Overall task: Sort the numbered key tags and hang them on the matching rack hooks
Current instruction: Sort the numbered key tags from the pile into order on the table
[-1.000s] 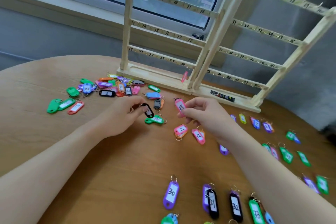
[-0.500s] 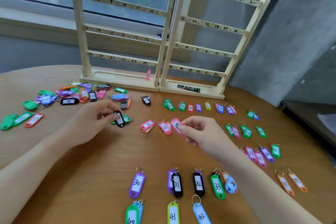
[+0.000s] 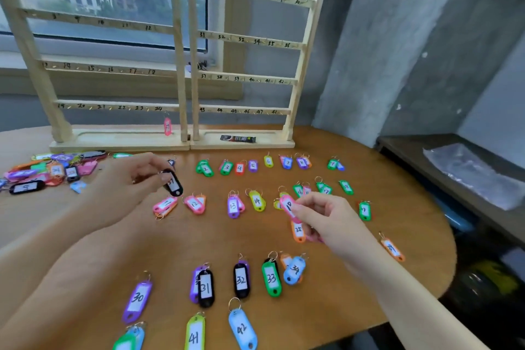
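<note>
Right hand (image 3: 324, 216) up over the desk (image 3: 255, 239), grip closed in a pinch on a pink key tag (image 3: 288, 206) marked 18, held tilted just above the middle row of sorted tags. Left hand (image 3: 133, 182) is busy too, fingers and thumb pinched on a black key tag (image 3: 173, 183); its white label is blurred, number unreadable, and it hangs off the fingertips clear of the desk.

Below the hands, tags lie in numbered rows. Far row: green 2 (image 3: 206, 169), green 3 (image 3: 226, 167), red 4 (image 3: 240, 168), on through yellow 6 (image 3: 268, 161). Middle row: pink 11 (image 3: 165, 205), pink 12 (image 3: 194, 204), purple 13 (image 3: 233, 206), yellow 14 (image 3: 257, 201). An orange 25 tag (image 3: 298, 231) lies just under the right hand. Near row: purple 30 (image 3: 137, 300), black 31 (image 3: 205, 288), black 32 (image 3: 241, 280), green 33 (image 3: 272, 278), light blue 34 (image 3: 295, 270), and closest in, a yellow-green 41 (image 3: 194, 334) and light blue 42 (image 3: 243, 328).

Off to the left, an unsorted heap of tags (image 3: 54, 170), mixed colours, overlapping.

At the back of the desk stands the wooden rack (image 3: 181, 65), two panels side by side, numbers written along each rail. One pink tag (image 3: 168, 125) hangs from the lowest left rail by the 24 mark. A small dark packet (image 3: 238, 138) lies on the right panel's base. Window behind, grey wall to the right.
</note>
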The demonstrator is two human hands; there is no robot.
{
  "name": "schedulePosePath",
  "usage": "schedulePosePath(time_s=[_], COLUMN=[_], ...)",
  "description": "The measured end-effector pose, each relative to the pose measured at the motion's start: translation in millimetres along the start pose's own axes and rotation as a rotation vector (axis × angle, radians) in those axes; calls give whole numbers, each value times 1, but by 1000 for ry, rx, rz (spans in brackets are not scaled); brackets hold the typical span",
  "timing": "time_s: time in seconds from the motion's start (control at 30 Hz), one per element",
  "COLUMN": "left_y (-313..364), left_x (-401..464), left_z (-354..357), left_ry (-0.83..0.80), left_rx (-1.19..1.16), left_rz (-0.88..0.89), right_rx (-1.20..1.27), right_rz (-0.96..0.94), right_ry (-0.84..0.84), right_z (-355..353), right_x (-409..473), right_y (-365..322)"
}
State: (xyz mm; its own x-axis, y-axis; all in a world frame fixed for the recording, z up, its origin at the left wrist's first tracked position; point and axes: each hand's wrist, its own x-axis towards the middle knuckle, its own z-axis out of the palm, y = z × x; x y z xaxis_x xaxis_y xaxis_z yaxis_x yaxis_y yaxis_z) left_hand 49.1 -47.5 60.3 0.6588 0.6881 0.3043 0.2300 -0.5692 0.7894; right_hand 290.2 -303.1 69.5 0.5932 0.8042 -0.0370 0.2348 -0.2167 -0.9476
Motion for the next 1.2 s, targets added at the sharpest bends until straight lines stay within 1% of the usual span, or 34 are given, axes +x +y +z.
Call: schedulePosePath(time_s=[0.13, 0.23, 0.33, 0.5, 0.6, 0.7, 0.77, 0.83, 0.93, 1.0, 1.1, 1.2], left_y=[43, 73, 96, 124, 131, 135, 138, 142, 149, 152, 154, 158], left_x=[18, 24, 28, 35, 41, 47, 54, 61, 69, 69, 65, 59], left_z=[40, 75, 112, 165, 191, 214, 228, 241, 255, 263, 272, 280], left_ry=[-121, -271, -421, -546, -588, -565, -544, -556, -608, -670, -756, -782], left_rx=[11, 37, 54, 65, 56, 58, 60, 55, 66, 73, 59, 64], left_rz=[56, 129, 164, 230, 241, 235, 209, 175, 163, 160, 158, 189], right_rx=[3, 28, 42, 30, 0, -66, -173, -279, -329, -346, -369, -394], right_rz=[10, 40, 63, 122, 145, 141, 100, 55, 19, 6, -29, -60], right_ry=[87, 141, 212, 319, 372, 422, 478, 533, 566, 576, 559, 558], right_z=[-36, -62, -86, -121, -138, -150, -156, -159, -164, -165, -163, -163], right_x=[-11, -17, -22, -24, -22, -18, -13, -8, -1, 2, 1, -1], right_y=[14, 24, 35, 58, 72, 87, 97, 104, 112, 118, 123, 126])
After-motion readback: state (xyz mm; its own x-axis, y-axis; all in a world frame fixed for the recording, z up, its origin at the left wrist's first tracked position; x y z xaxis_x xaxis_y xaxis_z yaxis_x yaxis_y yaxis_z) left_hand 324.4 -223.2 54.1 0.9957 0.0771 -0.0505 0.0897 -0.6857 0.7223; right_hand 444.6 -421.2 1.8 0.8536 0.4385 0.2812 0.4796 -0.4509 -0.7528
